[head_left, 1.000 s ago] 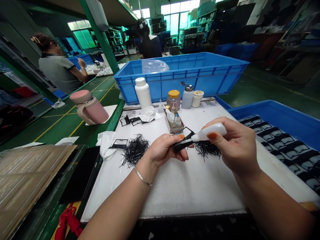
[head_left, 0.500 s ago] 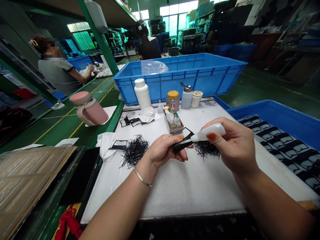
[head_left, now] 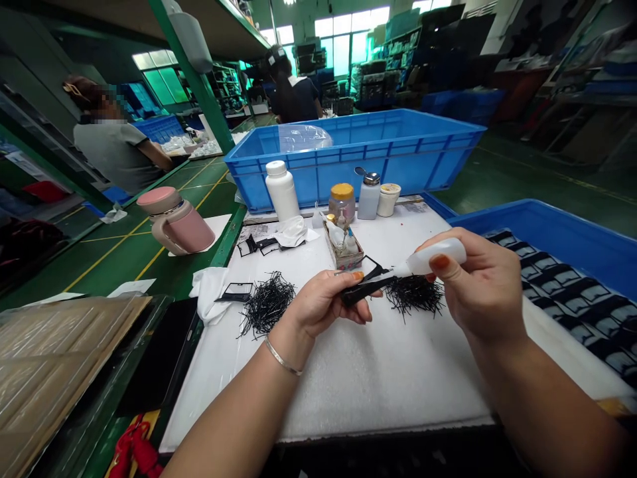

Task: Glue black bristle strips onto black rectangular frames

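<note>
- You hold the black piece (head_left: 365,289) in your left hand (head_left: 326,299), thumb pressed on top and fingers curled beneath, above the white work surface (head_left: 393,378).
- Your right hand (head_left: 485,289) grasps the white bottle (head_left: 445,253), thumb along its side, tilted so its narrow tip points down and left at the piece; you cannot tell here whether the tip touches.
- The piece looks light and fairly stiff, probably plastic. The thin open frame (head_left: 372,265) at its far side seems the weak spot, likely to bend or snap under a pinch.
- Hold it by the solid dark bar, as your left fingers do, and keep pressure off the frame.
- The bottle looks light, smooth and soft-walled, so a hard squeeze could push out too much; a loose hold on its rounded body seems enough.
- The black strands (head_left: 414,293) behind the piece look thin and springy, and could snag on it.
</note>
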Motion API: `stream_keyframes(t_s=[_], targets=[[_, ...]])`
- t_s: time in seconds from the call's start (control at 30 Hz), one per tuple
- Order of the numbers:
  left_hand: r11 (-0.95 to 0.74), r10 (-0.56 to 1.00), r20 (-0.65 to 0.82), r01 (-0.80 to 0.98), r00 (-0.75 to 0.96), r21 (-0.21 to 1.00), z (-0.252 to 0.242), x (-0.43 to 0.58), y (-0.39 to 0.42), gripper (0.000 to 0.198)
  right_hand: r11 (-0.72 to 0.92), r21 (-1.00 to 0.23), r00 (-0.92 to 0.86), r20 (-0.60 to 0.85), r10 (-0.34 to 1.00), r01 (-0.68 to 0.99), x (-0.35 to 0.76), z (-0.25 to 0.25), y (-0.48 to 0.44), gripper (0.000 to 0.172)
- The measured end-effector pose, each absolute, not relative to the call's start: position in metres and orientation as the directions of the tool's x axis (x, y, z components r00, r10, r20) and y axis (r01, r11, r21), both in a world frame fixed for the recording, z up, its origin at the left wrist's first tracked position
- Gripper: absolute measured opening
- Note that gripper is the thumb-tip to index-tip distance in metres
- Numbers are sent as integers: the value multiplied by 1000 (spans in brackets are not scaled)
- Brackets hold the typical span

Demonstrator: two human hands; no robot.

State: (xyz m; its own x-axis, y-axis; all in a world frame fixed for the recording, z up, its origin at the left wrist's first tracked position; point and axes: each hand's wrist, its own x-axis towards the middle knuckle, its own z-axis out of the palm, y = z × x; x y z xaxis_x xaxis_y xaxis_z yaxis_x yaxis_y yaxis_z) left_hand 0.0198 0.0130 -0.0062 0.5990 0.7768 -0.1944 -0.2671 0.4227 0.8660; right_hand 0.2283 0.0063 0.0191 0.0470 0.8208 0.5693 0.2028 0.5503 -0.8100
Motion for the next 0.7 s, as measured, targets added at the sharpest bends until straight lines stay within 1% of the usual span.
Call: stream_keyframes(t_s=[0.1, 0.27, 0.57, 0.7], targets=[[418, 776, -185, -273, 603, 866, -7, 19, 13, 39, 565, -797, 64, 589, 806, 215, 231, 20, 6, 26], [411, 774, -181, -264, 606, 873, -9, 18, 14, 40, 564, -788, 39, 589, 807, 245, 232, 22, 4, 23], [413, 773, -175, -274, 610, 868, -9, 19, 14, 40, 574, -765, 38, 609, 792, 293, 232, 23, 2, 24], [413, 776, -175, -278, 606, 867, -8, 19, 13, 40, 557, -776, 38, 592, 805, 297, 233, 23, 1, 24]])
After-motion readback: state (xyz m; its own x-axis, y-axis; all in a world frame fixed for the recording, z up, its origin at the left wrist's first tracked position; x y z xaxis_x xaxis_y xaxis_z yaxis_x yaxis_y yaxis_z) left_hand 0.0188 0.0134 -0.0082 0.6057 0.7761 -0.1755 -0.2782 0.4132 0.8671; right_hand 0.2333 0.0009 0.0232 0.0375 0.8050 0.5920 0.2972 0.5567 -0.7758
